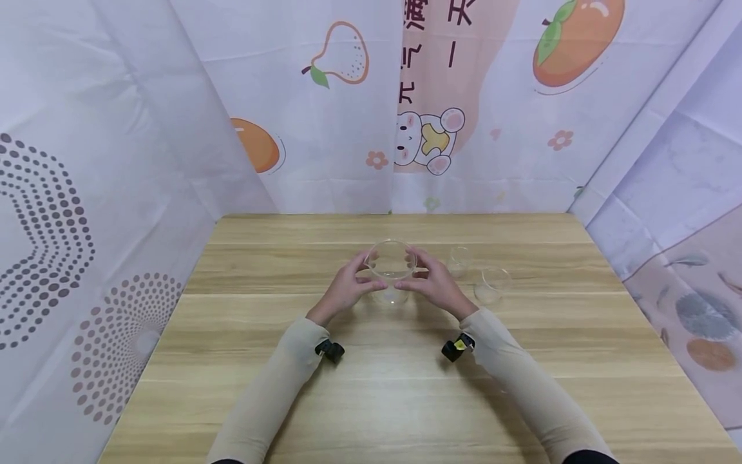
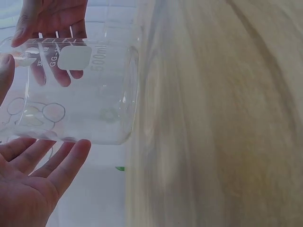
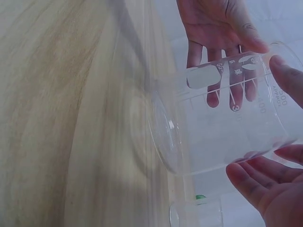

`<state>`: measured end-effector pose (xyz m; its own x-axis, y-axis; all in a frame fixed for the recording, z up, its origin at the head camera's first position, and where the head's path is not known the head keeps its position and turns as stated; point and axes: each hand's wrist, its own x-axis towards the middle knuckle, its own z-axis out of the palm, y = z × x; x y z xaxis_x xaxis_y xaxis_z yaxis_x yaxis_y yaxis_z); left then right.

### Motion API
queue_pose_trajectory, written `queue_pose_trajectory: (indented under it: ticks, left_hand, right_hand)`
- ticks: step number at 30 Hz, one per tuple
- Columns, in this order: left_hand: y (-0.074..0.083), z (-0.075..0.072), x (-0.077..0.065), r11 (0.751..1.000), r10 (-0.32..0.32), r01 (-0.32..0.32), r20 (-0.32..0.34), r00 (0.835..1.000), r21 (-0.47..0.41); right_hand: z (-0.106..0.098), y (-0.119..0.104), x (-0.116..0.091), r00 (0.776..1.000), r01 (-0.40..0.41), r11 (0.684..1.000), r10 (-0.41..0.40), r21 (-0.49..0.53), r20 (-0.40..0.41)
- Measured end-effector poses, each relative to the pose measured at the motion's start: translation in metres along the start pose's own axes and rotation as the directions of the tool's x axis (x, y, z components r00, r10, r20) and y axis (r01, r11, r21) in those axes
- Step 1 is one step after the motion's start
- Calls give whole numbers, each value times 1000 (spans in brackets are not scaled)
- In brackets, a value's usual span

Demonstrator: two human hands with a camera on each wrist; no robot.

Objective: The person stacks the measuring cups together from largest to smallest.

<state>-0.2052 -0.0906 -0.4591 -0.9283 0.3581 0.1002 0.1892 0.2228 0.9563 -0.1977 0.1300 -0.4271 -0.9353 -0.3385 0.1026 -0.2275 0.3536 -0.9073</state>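
A large clear glass beaker (image 1: 391, 261) stands upright between my two hands, near the middle of the wooden table. White print, including a 600 ml mark and a blank label patch, shows on its wall (image 2: 94, 109). My left hand (image 1: 344, 287) grips its left side, thumb at the near face and fingers round the far side. From the right, my right hand (image 1: 435, 283) holds it the same way, the two thumbs close together near the rim. In the right wrist view the beaker's base (image 3: 165, 132) is close above the tabletop; whether it touches, I cannot tell.
Two smaller clear glass vessels stand right of my right hand: one farther back (image 1: 460, 259), one nearer and wider (image 1: 491, 285). The wooden table (image 1: 394, 399) ends at a printed curtain (image 1: 324, 187) behind, with more curtains at both sides.
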Motion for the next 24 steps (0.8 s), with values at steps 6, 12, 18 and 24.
queue_pose_trajectory:
  ticks: [6,12,18,24]
  left_hand:
    - [7,3,-4,1000,10,-10,8,1000,17]
    - [17,6,-11,1000,-12,11,26,1000,8]
    - [22,7,-17,1000,-6,6,34,999,4]
    - [25,12,-22,1000,-4,4,40,999,-2]
  right_hand:
    - [-6,-26,-15,1000,7,1000,-7,-21,1]
    - [-10,-31,-22,1000,25,999,-25,-23,15]
    - [-9,-4,-20,999,37,998,-36,-42,23]
    - [-13,0,-30,999,40,999,-39,-27,21]
